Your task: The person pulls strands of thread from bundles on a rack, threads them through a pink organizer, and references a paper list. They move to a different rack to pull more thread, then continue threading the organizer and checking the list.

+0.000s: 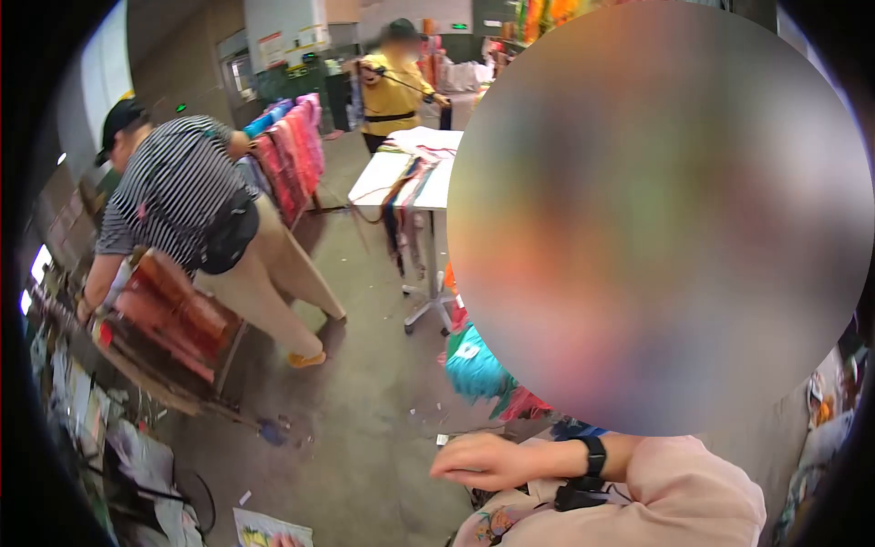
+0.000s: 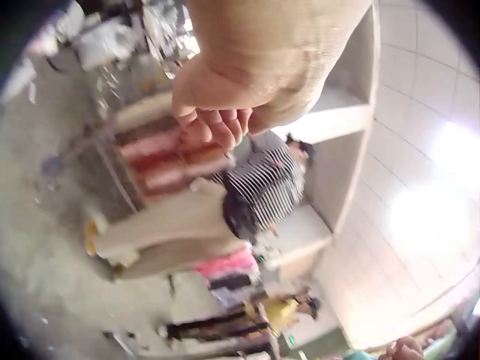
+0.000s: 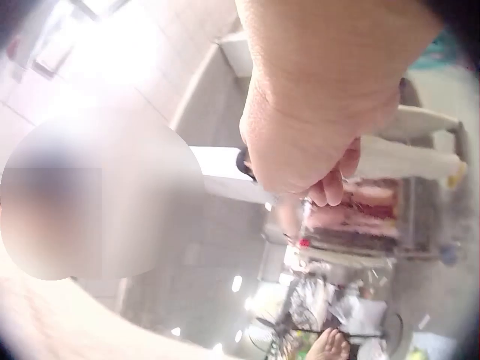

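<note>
My right hand [image 1: 488, 460] reaches across the front of my body in the head view, its fingers loosely bent and holding nothing. The right wrist view shows the same hand [image 3: 315, 142] with relaxed, curled fingertips. Only the fingertips of my left hand [image 1: 285, 541] show at the bottom edge of the head view, overlapping a white printed packet [image 1: 264, 527]. In the left wrist view the left hand [image 2: 232, 90] hangs with loosely curled fingers around nothing. A watch-like black band [image 1: 594, 456] circles my right wrist.
A person in a striped shirt [image 1: 182, 182] bends over a rack with reddish cloth [image 1: 173, 314] at left. Another in yellow [image 1: 392, 96] stands behind a white table [image 1: 374, 187] with hanging straps. Plastic bags [image 1: 141, 456] lie at lower left. Blur covers the right side.
</note>
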Tool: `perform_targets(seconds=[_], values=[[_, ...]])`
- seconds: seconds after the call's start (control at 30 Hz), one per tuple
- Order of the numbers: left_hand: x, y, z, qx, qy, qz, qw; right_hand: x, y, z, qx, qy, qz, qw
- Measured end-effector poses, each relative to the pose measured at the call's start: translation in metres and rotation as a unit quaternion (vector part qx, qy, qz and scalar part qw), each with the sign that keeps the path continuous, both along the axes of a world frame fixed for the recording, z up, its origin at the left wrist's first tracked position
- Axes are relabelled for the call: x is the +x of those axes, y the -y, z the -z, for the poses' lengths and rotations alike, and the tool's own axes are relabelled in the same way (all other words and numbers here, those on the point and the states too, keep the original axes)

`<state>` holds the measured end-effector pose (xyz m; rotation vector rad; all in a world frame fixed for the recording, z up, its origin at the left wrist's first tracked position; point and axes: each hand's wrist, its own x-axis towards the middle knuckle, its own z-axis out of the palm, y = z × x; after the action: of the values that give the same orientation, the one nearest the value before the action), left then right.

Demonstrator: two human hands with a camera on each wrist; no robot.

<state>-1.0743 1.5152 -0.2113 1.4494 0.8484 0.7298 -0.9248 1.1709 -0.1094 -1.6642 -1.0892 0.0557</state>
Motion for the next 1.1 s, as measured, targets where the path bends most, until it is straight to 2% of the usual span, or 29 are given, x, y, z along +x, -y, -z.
perform_targets(seconds=[0.07, 0.1, 0.17, 0.2, 0.3, 0.37, 0.43, 0.53, 0.63, 0.73, 0.77, 0.87, 0.93, 0.97, 1.03, 1.07, 1.1], values=[[0.101, 0.021, -0.020, 0.030, 0.046, 0.154, 0.987, 0.003, 0.039, -0.026, -0.028, 0.090, 0.120, 0.988], [0.147, 0.040, -0.032, 0.029, 0.067, 0.185, 0.980, 0.007, 0.053, -0.032, -0.039, 0.137, 0.182, 0.973], [0.212, 0.087, -0.076, 0.110, 0.076, 0.386, 0.913, 0.013, 0.081, -0.038, -0.078, 0.133, 0.300, 0.941], [0.240, 0.111, -0.091, 0.120, 0.083, 0.453, 0.879, 0.016, 0.090, -0.038, -0.094, 0.126, 0.361, 0.919], [0.315, 0.172, -0.114, 0.106, 0.122, 0.615, 0.772, 0.017, 0.092, -0.045, -0.078, 0.055, 0.433, 0.896], [0.353, 0.210, -0.133, 0.150, 0.126, 0.688, 0.699, 0.020, 0.085, -0.046, -0.122, 0.051, 0.446, 0.885], [0.393, 0.239, -0.137, 0.118, 0.122, 0.753, 0.636, 0.024, 0.077, -0.049, -0.153, 0.038, 0.479, 0.864], [0.439, 0.280, -0.152, 0.069, 0.138, 0.825, 0.543, 0.027, 0.066, -0.051, -0.145, -0.038, 0.534, 0.832], [0.484, 0.318, -0.159, 0.151, 0.197, 0.861, 0.444, 0.037, 0.046, -0.055, -0.158, -0.051, 0.612, 0.773], [0.520, 0.362, -0.165, 0.180, 0.184, 0.881, 0.398, 0.045, 0.030, -0.055, -0.137, -0.098, 0.686, 0.708], [0.529, 0.377, -0.169, 0.211, 0.194, 0.875, 0.391, 0.048, 0.026, -0.054, -0.121, -0.120, 0.711, 0.682], [0.554, 0.432, -0.160, 0.261, 0.228, 0.866, 0.360, 0.053, 0.023, -0.047, -0.121, -0.079, 0.747, 0.649], [0.563, 0.459, -0.150, 0.293, 0.191, 0.870, 0.349, 0.054, 0.020, -0.041, -0.089, -0.070, 0.772, 0.626], [0.571, 0.472, -0.140, 0.342, 0.232, 0.849, 0.328, 0.055, 0.020, -0.039, -0.072, -0.063, 0.783, 0.615], [0.585, 0.489, -0.122, 0.328, 0.215, 0.855, 0.340, 0.057, 0.023, -0.033, -0.059, -0.019, 0.786, 0.615], [0.582, 0.499, -0.123, 0.321, 0.208, 0.862, 0.332, 0.057, 0.021, -0.031, -0.050, 0.002, 0.796, 0.603], [0.584, 0.502, -0.123, 0.309, 0.181, 0.868, 0.343, 0.057, 0.020, -0.031, -0.050, 0.001, 0.802, 0.596]])
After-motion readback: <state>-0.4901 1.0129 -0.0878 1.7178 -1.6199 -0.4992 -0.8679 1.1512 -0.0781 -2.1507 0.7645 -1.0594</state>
